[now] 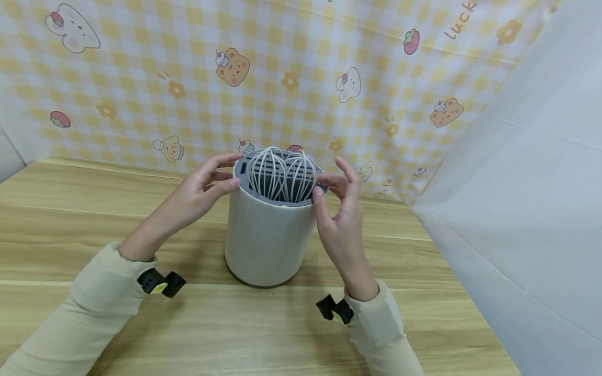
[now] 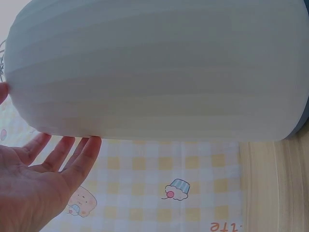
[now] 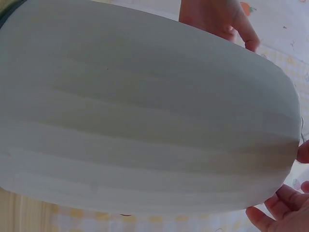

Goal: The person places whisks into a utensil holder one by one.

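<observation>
A white, round utensil holder stands upright on the table, topped by a grey slotted lid. Two wire whisk heads, a left whisk and a right whisk, rise side by side from the lid's opening; their handles are hidden inside. My left hand touches the upper left side and rim with extended fingers and thumb. On the opposite side, my right hand rests its thumb and fingertips at the rim near the right whisk. Both wrist views are mostly filled by the holder's wall.
The wood-grain table spreads around the holder. Close behind hangs a yellow checked cloth with cartoon prints. A plain white sheet borders the right side. Each sleeve cuff carries a small black camera mount.
</observation>
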`<action>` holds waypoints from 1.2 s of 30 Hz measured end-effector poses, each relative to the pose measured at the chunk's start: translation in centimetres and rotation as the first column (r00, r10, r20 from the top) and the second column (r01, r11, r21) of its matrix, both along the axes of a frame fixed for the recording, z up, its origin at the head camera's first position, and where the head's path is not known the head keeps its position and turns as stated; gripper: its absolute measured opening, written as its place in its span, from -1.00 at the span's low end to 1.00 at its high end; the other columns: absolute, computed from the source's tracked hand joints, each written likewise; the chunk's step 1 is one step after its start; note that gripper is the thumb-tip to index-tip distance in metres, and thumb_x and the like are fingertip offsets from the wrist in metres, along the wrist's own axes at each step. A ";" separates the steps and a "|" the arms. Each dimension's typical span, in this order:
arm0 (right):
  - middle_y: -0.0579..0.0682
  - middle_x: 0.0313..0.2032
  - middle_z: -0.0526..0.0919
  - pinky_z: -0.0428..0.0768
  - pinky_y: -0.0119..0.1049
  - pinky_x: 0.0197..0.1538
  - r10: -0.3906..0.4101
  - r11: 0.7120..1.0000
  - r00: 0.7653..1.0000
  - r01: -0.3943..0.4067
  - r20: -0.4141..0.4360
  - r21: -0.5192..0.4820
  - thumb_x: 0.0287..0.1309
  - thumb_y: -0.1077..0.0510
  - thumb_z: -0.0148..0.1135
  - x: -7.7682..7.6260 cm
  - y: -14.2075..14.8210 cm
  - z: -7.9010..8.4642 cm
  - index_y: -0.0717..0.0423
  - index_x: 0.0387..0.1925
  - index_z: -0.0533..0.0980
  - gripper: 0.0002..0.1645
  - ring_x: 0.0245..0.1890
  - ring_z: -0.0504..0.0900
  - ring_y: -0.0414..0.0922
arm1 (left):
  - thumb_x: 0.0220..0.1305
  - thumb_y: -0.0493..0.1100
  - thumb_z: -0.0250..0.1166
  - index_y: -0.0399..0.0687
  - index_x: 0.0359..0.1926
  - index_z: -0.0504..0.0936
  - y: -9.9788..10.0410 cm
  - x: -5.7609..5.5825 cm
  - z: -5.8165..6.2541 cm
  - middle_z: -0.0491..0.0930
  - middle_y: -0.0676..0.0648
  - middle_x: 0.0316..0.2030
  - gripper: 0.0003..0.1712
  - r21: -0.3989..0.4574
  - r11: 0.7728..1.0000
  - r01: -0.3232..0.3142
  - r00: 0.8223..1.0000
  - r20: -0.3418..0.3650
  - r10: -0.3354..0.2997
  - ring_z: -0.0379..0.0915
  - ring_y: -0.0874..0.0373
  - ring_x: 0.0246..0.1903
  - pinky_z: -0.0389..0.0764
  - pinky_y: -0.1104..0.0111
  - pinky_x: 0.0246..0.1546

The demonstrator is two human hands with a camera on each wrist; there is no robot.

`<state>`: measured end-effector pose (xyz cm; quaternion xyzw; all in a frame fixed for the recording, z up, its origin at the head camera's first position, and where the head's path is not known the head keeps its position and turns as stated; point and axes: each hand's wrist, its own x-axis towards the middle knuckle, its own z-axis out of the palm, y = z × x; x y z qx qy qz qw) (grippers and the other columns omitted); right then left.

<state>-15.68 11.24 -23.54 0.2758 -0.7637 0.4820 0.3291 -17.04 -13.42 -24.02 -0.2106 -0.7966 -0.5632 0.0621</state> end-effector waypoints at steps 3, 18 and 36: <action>0.16 -0.13 0.58 0.42 -0.20 0.18 -0.012 1.000 1.000 0.012 0.000 0.012 0.23 0.31 0.03 0.0 0.0 0.0 0.19 0.24 0.13 -0.43 -0.01 0.53 -0.07 | 0.35 -0.02 0.06 0.07 0.37 0.16 0.0 0.1 0.1 0.19 -0.14 0.32 -0.39 -0.003 1.000 0.006 1.000 0.002 -0.006 0.22 -0.11 0.25 0.29 -0.12 0.20; 0.17 -0.01 0.52 0.40 -0.19 0.21 0.024 0.998 0.997 -0.019 0.071 -0.067 0.22 0.33 0.05 0.2 1.1 0.7 0.25 0.19 0.23 -0.50 0.07 0.49 -0.01 | 0.35 -0.02 0.06 0.08 0.38 0.16 -0.1 0.1 0.0 0.19 -0.14 0.32 -0.39 -0.015 1.000 0.001 1.000 -0.006 -0.001 0.23 -0.12 0.25 0.30 -0.12 0.19; 0.07 0.13 0.45 0.38 -0.16 0.26 0.001 0.995 0.970 -0.024 0.244 0.093 0.22 0.20 0.14 0.0 4.9 2.2 0.26 0.14 0.33 -0.53 0.12 0.42 -0.13 | 0.35 0.01 0.06 0.07 0.37 0.17 0.0 -0.1 -0.1 0.21 -0.14 0.31 -0.39 -0.047 0.999 -0.010 1.000 -0.028 0.009 0.26 -0.11 0.23 0.35 -0.11 0.16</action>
